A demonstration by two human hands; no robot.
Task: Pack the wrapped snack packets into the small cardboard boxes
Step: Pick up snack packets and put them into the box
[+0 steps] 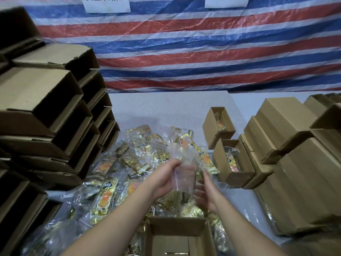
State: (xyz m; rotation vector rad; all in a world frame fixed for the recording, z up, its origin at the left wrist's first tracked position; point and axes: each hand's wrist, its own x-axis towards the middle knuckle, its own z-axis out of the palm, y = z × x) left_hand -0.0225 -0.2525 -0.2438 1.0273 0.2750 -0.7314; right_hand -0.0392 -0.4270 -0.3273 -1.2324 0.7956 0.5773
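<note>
Two hands meet over the heap: the left hand [164,179] pinches a clear zip bag [183,170] upright in its grip, seemingly to keep it open or ready, while the right hand [206,194] lies flat-fingered against its lower side, holding nothing. Gold snack packets [105,198] in such bags cover the desk [166,108], an open cardboard box [177,235] waits nearest, two part-filled boxes [232,161] stand right, and stacked empty boxes [48,115] crowd the left.

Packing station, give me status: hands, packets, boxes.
Left hand pinches a clear zip bag; right hand open beside it. Snack packets heaped on table. Open box nearest, no packets visible inside. Nothing blocking.
</note>
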